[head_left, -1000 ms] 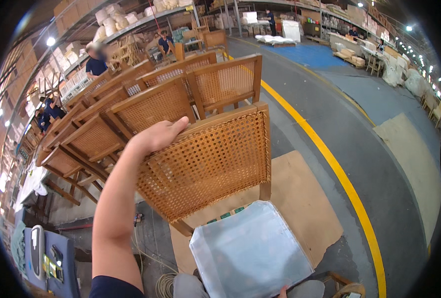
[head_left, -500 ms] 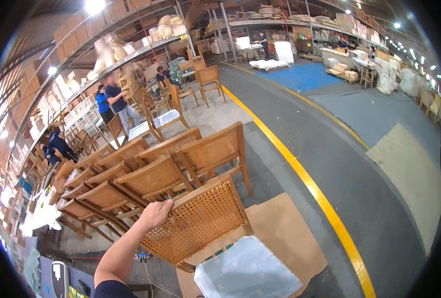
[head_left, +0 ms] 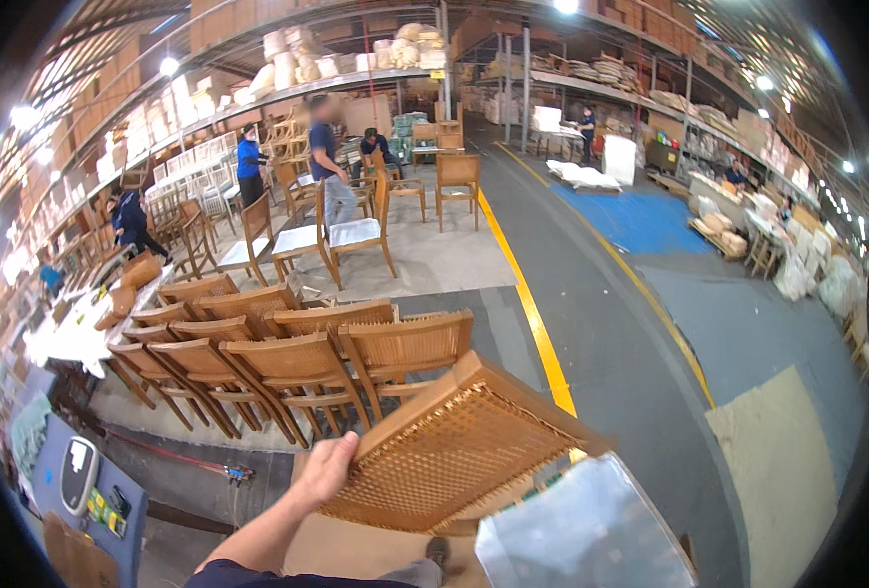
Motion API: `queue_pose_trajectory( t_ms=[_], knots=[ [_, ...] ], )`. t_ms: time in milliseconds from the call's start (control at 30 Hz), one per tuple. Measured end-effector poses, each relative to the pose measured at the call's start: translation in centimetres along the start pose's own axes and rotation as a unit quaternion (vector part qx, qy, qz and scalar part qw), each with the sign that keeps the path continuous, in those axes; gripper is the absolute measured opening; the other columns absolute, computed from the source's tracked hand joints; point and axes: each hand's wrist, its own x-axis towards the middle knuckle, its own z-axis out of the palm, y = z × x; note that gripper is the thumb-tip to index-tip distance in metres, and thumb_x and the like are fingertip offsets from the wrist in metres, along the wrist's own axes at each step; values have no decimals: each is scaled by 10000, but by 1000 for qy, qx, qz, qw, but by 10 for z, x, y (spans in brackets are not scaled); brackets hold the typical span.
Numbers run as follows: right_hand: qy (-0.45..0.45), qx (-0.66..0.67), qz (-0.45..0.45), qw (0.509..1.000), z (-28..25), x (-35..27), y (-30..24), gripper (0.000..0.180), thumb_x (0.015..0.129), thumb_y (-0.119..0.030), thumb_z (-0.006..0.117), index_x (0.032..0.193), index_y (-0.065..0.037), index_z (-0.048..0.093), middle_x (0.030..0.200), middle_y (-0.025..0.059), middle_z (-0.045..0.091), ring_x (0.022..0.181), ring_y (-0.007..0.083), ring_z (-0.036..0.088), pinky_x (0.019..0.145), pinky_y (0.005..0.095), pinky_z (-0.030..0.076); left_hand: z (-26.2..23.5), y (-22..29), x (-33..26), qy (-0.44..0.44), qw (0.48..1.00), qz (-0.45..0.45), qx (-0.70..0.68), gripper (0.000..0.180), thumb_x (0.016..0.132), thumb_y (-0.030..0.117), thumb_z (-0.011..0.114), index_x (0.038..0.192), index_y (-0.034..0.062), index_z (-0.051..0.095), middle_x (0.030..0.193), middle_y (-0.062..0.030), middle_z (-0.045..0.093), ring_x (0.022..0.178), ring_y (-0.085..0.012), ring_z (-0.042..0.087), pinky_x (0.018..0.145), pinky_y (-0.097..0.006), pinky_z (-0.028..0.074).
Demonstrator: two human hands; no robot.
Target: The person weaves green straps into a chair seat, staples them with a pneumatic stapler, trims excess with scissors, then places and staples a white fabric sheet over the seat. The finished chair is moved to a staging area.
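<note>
My left hand point(head_left: 325, 472) is closed round the left end of a wooden chair's point(head_left: 454, 461) backrest frame. Woven cane fills the backrest, and a pale, plastic-like cover point(head_left: 581, 529) lies over the seat. The chair is tilted, and its legs are mostly hidden. Just beyond it stand several similar wooden chairs point(head_left: 288, 363) in close rows, backs toward me. My right hand is out of view.
Left of me, a blue-grey table point(head_left: 126, 490) carries a white and dark device point(head_left: 79, 475). A red hose point(head_left: 160, 451) runs along the floor. Ahead, people point(head_left: 327, 157) stand among more chairs point(head_left: 361, 230). A yellow floor line point(head_left: 528, 304) crosses to the right.
The chair in my left hand has swung right and tilted further, its cane back now lying flatter. My view has turned left, and my foot has come into sight below.
</note>
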Motion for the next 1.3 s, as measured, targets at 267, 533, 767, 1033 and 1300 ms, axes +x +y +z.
queue_pose_trajectory(
  t_ms=[267,533,767,1033,1300],
  knots=[
    [25,-9,-32,999,50,110,-167,839,1047,-736,246,1720,-235,234,1762,56,295,1614,322,273,1219,733,204,126,35,163,-184,977,8,-108,646,1140,510,428,1212,-56,730,1024,-154,757,987,-216,669,925,-397,509],
    [31,-5,-44,999,62,249,-293,843,1055,-734,249,1719,-215,227,1755,83,298,1605,341,286,1230,707,218,245,147,319,-286,938,193,-16,646,1155,502,355,1078,-40,698,848,-236,662,820,-382,632,814,-478,490],
    [11,-24,-48,999,58,390,-424,847,1063,-732,252,1718,-197,221,1749,107,302,1597,357,296,1239,684,230,361,217,423,-297,928,225,-3,622,1152,503,336,1213,9,708,968,-269,715,938,-460,670,861,-502,506],
    [-3,-42,-51,998,81,541,-555,852,1071,-731,255,1718,-178,213,1742,134,306,1589,376,308,1250,658,244,402,228,535,-218,975,37,17,647,1135,533,354,1234,10,722,1064,-274,741,1069,-473,684,962,-501,507],
    [11,-17,-45,999,151,693,-632,857,1080,-729,258,1717,-158,206,1735,161,310,1580,395,320,1260,632,258,398,212,697,-111,992,-58,35,727,1125,564,335,1170,-40,737,1163,-290,743,1174,-478,666,1023,-502,495]
  ],
)
